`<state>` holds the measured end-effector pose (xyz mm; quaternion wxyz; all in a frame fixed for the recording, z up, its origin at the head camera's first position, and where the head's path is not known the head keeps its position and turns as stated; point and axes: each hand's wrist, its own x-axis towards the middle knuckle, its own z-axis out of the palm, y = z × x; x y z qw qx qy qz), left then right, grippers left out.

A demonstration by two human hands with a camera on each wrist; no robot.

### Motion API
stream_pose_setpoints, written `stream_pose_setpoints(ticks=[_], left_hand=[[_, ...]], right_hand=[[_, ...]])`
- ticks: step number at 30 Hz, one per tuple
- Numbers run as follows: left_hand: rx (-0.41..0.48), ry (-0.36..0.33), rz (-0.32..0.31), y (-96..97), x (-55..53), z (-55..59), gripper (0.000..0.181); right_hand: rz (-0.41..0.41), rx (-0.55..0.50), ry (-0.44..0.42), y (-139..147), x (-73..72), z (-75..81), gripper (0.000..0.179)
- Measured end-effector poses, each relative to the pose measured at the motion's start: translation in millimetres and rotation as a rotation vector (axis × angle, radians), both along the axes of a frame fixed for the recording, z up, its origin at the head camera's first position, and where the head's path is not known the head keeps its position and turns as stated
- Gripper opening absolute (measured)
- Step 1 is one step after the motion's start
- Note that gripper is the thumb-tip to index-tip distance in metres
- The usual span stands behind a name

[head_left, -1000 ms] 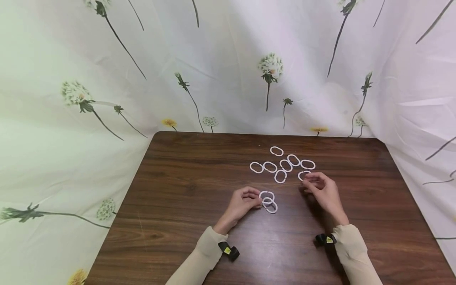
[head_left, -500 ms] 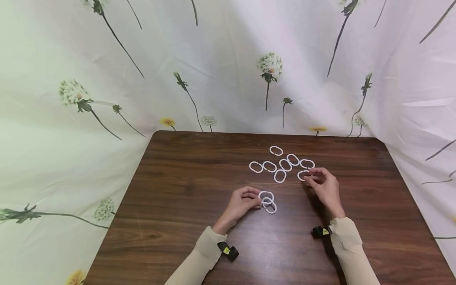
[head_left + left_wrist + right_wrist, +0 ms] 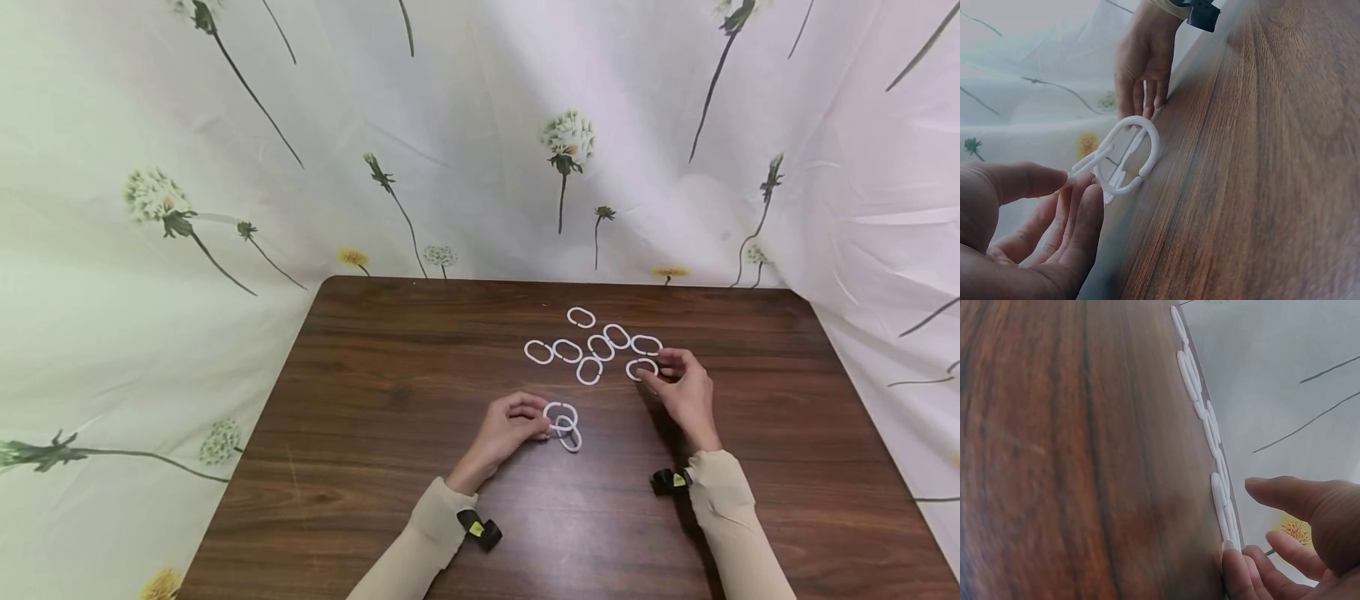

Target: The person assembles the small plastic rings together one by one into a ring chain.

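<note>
Between thumb and fingers my left hand [image 3: 510,429] pinches a white plastic chain link [image 3: 1093,162], oval with a small gap in its side. A second white link [image 3: 1155,145] is threaded through it and hangs down toward the table. My right hand [image 3: 686,396] reaches to the right end of the loose links, thumb and fingers spread around one white link [image 3: 627,369] on the table. In the right wrist view a fingertip is right at the end of the link row, while the thumb [image 3: 1279,489] stands apart from it.
Several more white links [image 3: 588,358] lie flat in a loose cluster toward the back of the brown wooden table [image 3: 375,467]. One link [image 3: 581,309] lies a little behind the others. A white curtain [image 3: 480,150] printed with dandelions hangs behind the table.
My right hand has shifted slightly, its fingers moving back and spreading wider, so the link beside it shows more fully. The lower link has swung a little; my left hand stays in place.
</note>
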<state>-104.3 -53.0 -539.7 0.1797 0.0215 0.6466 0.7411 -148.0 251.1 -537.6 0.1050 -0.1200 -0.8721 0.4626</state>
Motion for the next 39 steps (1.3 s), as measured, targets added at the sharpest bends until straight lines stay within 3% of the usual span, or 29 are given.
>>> stream_pose_setpoints(ticks=[13,24,39], left_hand=[[-0.025,0.022,-0.020,1.6,5.4,-0.2,0.032],[-0.014,0.020,-0.011,2.2,5.8,0.7,0.032],[-0.008,0.000,0.000,2.3,4.4,0.0,0.033]], right_hand=[[0.014,0.049,-0.046,-0.4,-1.5,-6.1,0.058],[-0.014,0.197,-0.023,-7.2,0.0,-1.6,0.050],[0.042,0.158,-0.067,-3.6,-3.9,-1.8,0.050]])
